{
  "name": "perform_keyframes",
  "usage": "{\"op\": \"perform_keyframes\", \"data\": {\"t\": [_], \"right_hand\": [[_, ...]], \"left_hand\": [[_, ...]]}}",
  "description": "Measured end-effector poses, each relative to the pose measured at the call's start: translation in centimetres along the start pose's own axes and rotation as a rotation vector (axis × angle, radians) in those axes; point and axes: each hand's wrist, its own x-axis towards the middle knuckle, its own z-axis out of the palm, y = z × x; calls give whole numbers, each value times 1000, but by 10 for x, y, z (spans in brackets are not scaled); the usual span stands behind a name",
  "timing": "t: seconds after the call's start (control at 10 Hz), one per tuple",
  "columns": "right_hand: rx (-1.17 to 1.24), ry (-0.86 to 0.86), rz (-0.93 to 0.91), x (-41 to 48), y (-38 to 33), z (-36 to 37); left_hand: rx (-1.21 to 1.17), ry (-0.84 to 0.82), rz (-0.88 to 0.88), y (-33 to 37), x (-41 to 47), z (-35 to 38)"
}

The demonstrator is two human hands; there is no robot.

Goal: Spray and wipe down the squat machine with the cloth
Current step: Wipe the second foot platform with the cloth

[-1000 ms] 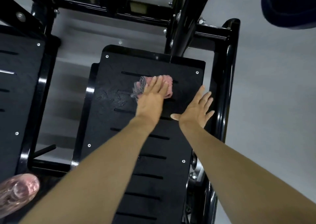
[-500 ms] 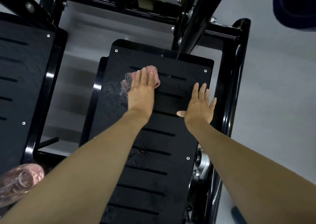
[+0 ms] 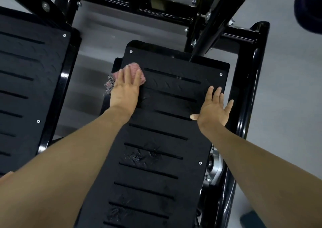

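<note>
The fingers (image 3: 128,76) of the left hand (image 3: 124,91) lie straight and close together, pressing flat on a pink cloth (image 3: 137,69). The cloth sits at the far left corner of the squat machine's right footplate (image 3: 156,179), and its grey mesh edge (image 3: 108,84) hangs just past the plate's left side. The fingers (image 3: 210,95) of the right hand (image 3: 213,111) are straight and spread, with the thumb out to the left. Its palm is down on the same plate near the right edge, and it holds nothing.

The plate is matte black and textured, cut by long cross slots, with small silver screws (image 3: 220,74) near its corners. Wet patches (image 3: 139,156) glisten at its middle and again lower down.

A glossy black frame tube (image 3: 247,97) runs along the plate's right side. A silver hub (image 3: 215,159) shows between the plate and the tube. A second slotted footplate (image 3: 26,88) lies to the left, apart from the first across a strip of floor. Black beams (image 3: 156,2) cross at the top.

The floor (image 3: 287,88) is smooth pale grey. A dark rounded object (image 3: 308,9) is cut off at the upper right corner.
</note>
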Motion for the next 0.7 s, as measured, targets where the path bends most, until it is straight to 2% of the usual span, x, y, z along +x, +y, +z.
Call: {"op": "perform_keyframes", "data": {"t": [0.1,0.2,0.3,0.4,0.5,0.6,0.7], "right_hand": [[-15,-4,-14,0,1,1],[-54,6,-17,0,2,0],[-54,5,-16,0,2,-1],[-50,0,-21,0,2,-1],[-60,2,-22,0,2,0],[-63,11,-25,1,2,1],[-55,10,-30,0,2,1]], "left_hand": [[37,-26,12,13,-5,0],[182,-17,232,16,-8,3],[278,-33,350,-16,-4,-1],[147,-42,121,-34,4,-7],[-1,-67,-54,-13,2,-17],[19,0,61,18,-15,-13],[128,17,376,20,-29,7]]}}
